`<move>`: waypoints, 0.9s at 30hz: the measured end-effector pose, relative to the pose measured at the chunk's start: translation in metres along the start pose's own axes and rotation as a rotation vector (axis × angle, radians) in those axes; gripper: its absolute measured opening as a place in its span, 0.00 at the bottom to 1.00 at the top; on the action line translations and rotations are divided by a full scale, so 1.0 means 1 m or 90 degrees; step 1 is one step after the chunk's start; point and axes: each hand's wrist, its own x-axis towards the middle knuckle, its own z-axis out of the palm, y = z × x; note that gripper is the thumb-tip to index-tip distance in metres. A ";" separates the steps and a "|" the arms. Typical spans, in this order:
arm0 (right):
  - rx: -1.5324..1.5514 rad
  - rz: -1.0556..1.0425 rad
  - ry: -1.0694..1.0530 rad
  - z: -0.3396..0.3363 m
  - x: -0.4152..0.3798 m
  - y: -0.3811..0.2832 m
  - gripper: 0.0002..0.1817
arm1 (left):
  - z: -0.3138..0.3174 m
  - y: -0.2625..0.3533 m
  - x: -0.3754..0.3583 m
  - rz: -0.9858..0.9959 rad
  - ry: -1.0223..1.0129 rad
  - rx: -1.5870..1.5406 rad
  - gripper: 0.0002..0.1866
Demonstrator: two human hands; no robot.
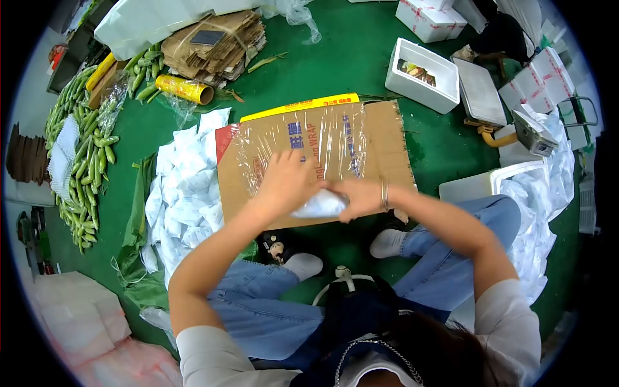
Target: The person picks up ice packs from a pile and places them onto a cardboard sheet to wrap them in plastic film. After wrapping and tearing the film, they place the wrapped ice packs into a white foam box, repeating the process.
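Note:
A white packet (pixel 320 205) is between my hands, over the front part of a cardboard box (pixel 387 148). My right hand (pixel 360 197) grips the packet's right end, its fingers bent around it. My left hand (pixel 288 179) lies across the packet's far left side, fingers stretched forward over the clear plastic film (pixel 267 138) on the box top; the thumb reaches toward my right fingers. Part of the packet is hidden beneath my left hand. Behind the box's far edge runs a yellow printed strip (pixel 300 106).
White packets (pixel 187 180) are heaped left of the box. Green vegetables (pixel 90 174) lie farther left, near a yellow film roll (pixel 184 89) and flattened cardboard (pixel 219 48). On the right stand a foam box (pixel 422 77), a scale (pixel 480 90) and another person (pixel 503 35).

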 end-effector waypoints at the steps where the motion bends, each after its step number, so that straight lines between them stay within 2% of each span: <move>1: 0.036 0.016 -0.152 -0.028 0.020 0.013 0.39 | 0.000 0.008 -0.005 0.002 -0.002 -0.001 0.30; 2: 0.070 0.031 -0.303 -0.045 0.039 0.028 0.41 | 0.002 0.016 -0.011 -0.003 0.008 -0.016 0.31; 3: 0.067 0.029 -0.299 -0.046 0.053 0.036 0.41 | 0.003 0.018 -0.010 -0.007 0.020 -0.028 0.32; 5: 0.497 0.078 -0.097 -0.054 0.081 0.041 0.40 | 0.036 -0.010 0.002 -0.006 0.001 -0.046 0.33; 6: 0.486 0.064 -0.097 -0.060 0.090 0.036 0.40 | 0.051 -0.026 0.007 -0.010 -0.022 -0.070 0.35; 7: 0.424 0.130 -0.097 -0.063 0.097 0.031 0.41 | 0.054 -0.035 0.014 -0.043 -0.109 -0.111 0.36; 8: 0.366 0.202 -0.092 -0.064 0.099 0.029 0.42 | 0.056 -0.043 0.018 -0.038 -0.107 -0.102 0.36; 9: 0.386 0.036 -0.109 -0.064 0.092 0.026 0.45 | 0.052 -0.042 0.022 -0.056 -0.194 -0.120 0.37; 10: 0.387 0.040 -0.102 -0.070 0.088 0.024 0.45 | 0.049 -0.039 0.029 -0.072 -0.281 -0.143 0.38; 11: 0.345 0.103 -0.132 -0.072 0.084 0.021 0.43 | 0.045 -0.035 0.031 -0.111 -0.340 -0.161 0.32; 12: 0.307 0.165 -0.167 -0.069 0.081 0.019 0.42 | 0.054 -0.031 0.026 -0.110 -0.347 -0.171 0.32; 13: 0.328 0.136 -0.224 -0.069 0.085 0.024 0.42 | 0.066 -0.030 0.020 -0.202 -0.344 -0.490 0.30; 14: 0.327 0.136 -0.226 -0.063 0.090 0.034 0.42 | 0.076 -0.029 0.011 -0.294 -0.319 -0.805 0.28; 15: 0.242 0.032 -0.166 -0.051 0.097 0.048 0.40 | 0.079 -0.014 0.002 -0.417 -0.283 -0.936 0.25; 16: 0.157 -0.071 -0.104 -0.038 0.103 0.061 0.38 | 0.070 0.002 -0.006 -0.741 -0.394 -1.118 0.31; 17: 0.073 -0.172 -0.041 -0.028 0.103 0.067 0.37 | 0.086 -0.005 -0.034 -0.590 -0.594 -1.389 0.35; 18: 0.077 -0.174 -0.042 -0.020 0.099 0.065 0.37 | 0.155 0.013 -0.086 -0.534 -0.793 -1.861 0.41; 19: 0.028 -0.148 0.004 -0.015 0.095 0.063 0.37 | 0.160 0.033 -0.116 -0.889 -0.955 -1.893 0.44; 20: -0.023 -0.123 0.052 -0.012 0.091 0.060 0.38 | 0.123 0.058 -0.121 -0.874 -0.902 -1.951 0.39; 21: -0.019 -0.150 0.085 -0.006 0.093 0.063 0.36 | 0.114 0.072 -0.125 -0.561 -1.045 -1.810 0.34; 22: -0.022 -0.148 0.093 0.001 0.093 0.062 0.36 | 0.095 0.112 -0.136 -0.528 -0.932 -1.173 0.30; 23: -0.044 -0.178 0.168 0.007 0.091 0.061 0.34 | 0.083 0.139 -0.152 -0.253 -0.986 -0.880 0.37; 24: -0.070 -0.207 0.243 0.012 0.087 0.058 0.33 | 0.077 0.152 -0.158 -0.236 -1.158 -0.706 0.45; 25: -0.200 -0.166 0.221 0.018 0.078 0.044 0.30 | 0.035 0.149 -0.128 -0.293 -1.219 -0.760 0.52; 26: -0.334 -0.114 0.211 0.019 0.063 0.026 0.29 | 0.043 0.146 -0.147 -0.395 -1.080 -0.746 0.44; 27: -0.338 -0.158 0.289 0.024 0.039 0.013 0.27 | 0.043 0.142 -0.155 -0.607 -0.914 -0.966 0.39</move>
